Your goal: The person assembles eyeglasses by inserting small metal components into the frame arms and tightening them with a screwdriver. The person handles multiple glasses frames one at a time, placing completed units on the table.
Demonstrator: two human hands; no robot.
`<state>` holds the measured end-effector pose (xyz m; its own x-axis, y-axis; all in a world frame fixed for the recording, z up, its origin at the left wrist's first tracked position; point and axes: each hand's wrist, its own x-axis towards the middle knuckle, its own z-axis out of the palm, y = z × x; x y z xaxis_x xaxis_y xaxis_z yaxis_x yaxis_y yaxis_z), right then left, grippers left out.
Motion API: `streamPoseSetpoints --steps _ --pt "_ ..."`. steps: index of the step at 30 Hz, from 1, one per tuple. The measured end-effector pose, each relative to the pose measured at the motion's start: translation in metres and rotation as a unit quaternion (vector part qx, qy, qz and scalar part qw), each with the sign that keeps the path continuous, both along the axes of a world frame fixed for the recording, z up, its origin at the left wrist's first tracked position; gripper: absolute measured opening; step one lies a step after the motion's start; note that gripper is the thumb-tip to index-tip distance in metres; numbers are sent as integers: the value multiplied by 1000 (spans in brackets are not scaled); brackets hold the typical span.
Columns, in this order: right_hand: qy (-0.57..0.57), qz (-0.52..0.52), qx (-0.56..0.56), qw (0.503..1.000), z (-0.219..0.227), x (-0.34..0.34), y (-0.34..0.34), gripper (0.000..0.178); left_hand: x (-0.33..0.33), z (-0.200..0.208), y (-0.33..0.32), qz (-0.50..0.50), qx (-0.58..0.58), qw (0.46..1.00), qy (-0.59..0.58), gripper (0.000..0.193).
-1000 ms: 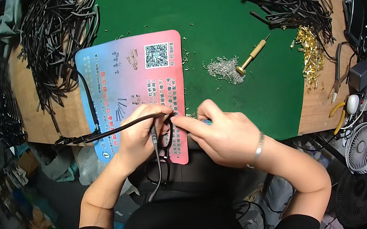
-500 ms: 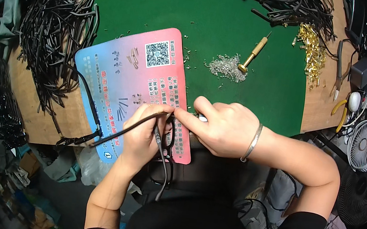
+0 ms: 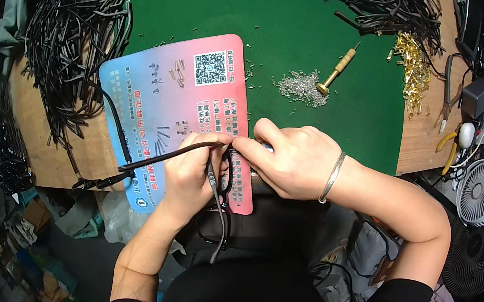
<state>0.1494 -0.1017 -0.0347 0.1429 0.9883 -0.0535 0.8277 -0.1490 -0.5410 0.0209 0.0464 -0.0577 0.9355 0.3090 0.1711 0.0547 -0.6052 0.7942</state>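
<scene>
My left hand (image 3: 190, 174) is closed around black eyeglasses, partly hidden by the fingers. One temple (image 3: 174, 154) sticks out leftward across the hand; the other temple (image 3: 216, 211) hangs down toward my lap. My right hand (image 3: 285, 161) meets the left at the inner end of the leftward temple, thumb and index finger pressed together. A small pale bit shows between its fingers, too covered to name. Under the hands lies a pink and blue printed mat (image 3: 238, 80), with a few small screws (image 3: 177, 73) and other small metal parts on it.
On the green cloth (image 3: 176, 6) are a heap of tiny silver screws (image 3: 300, 87) and a brass screwdriver (image 3: 337, 71). Gold-coloured parts (image 3: 412, 71) lie farther right. Black temples are heaped at the left (image 3: 75, 40) and far right (image 3: 387, 9). Fans (image 3: 482, 191) stand beside the table.
The leftward temple has swung slightly, its free end now higher and farther left. My hands stay together at nearly the same place, the right slightly higher.
</scene>
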Motion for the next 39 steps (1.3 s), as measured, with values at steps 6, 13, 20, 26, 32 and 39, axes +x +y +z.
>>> streamPoseSetpoints --steps 6,13,20,26,32,39 --pt "1 -4 14 1000 -1 0 -1 37 1 2 -3 26 -10 999 34 10" --pt "-2 -69 29 997 11 -5 -15 39 0 1 -3 25 -86 996 -2 9" --pt "-11 -148 -20 989 14 -11 -35 39 45 10 15 116 -15 993 23 21" --pt "50 -154 -55 985 25 -5 -46 38 -4 30 23 90 -103 990 24 36" --pt "-90 -183 23 979 8 -20 -39 37 -19 31 0 108 -153 982 2 20" --pt "-135 -141 19 981 5 -20 -37 41 -48 22 -8 -169 106 978 -59 17"
